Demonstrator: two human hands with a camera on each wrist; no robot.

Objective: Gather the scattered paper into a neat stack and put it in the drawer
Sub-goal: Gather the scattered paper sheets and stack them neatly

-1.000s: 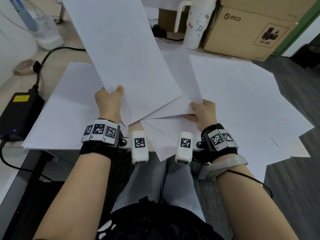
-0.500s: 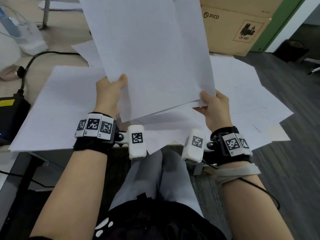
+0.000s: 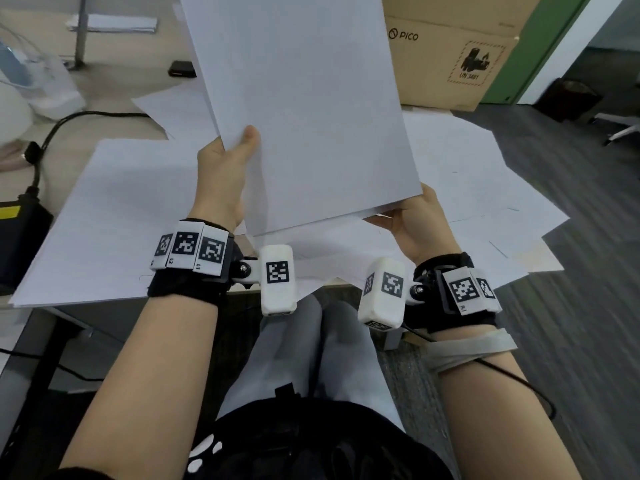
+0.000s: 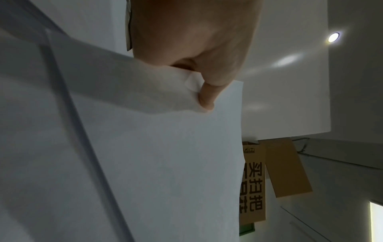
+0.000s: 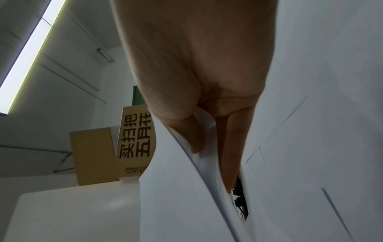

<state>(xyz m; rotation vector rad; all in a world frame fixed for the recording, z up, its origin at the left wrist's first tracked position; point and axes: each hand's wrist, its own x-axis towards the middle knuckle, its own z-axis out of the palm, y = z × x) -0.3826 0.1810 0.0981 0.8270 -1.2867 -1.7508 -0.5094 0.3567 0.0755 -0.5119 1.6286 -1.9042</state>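
— Behind the counter (image 3: 114, 98) stands a cardboard box (image 3: 446, 60), and loose sheets (image 3: 485, 188) cover most of the wood. How far along would you say this is?

— Early, I'd judge. Only a few sheets are gathered: the stack (image 3: 304, 109) is lifted above the counter, tilted, its edges uneven.

— And the hands?

— Left hand (image 3: 221, 174) pinches the stack's left edge, thumb on top. Right hand (image 3: 415, 223) grips the lower right corner.

— What's left?

— Collecting the remaining sheets, squaring them, then the drawer, which isn't visible.
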